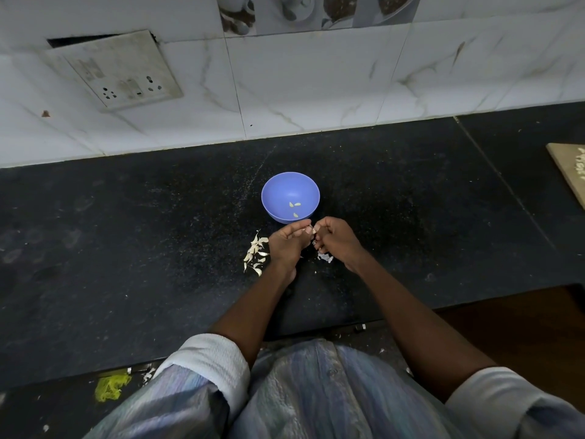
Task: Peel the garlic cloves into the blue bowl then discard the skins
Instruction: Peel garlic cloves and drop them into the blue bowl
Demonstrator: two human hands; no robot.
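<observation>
Just in front of the bowl (290, 188), on the dark worktop (126, 232), both hands meet over a single clove (309, 230). From the head view, the left hand (286, 245) has its fingers curled in and pinches the clove at its tips, and the right hand (337, 240) is curled too, its fingertips (316, 245) working at the same clove; how much skin is still on it is too small to tell. Three peeled cloves (295, 208) lie in the bottom of the bowl. A heap of unpeeled cloves (255, 253) sits on the worktop just left of the left hand, and a small scrap of skins (326, 257) lies under the right hand.

The step in hand looks like peeling, fairly early on, since the heap outnumbers what is in the bowl. Next, the skin must be pulled free and let fall beside the scraps, then the bare clove carried the short way forward and dropped over the rim. The skins stay on the worktop for discarding once the heap is done.
</observation>
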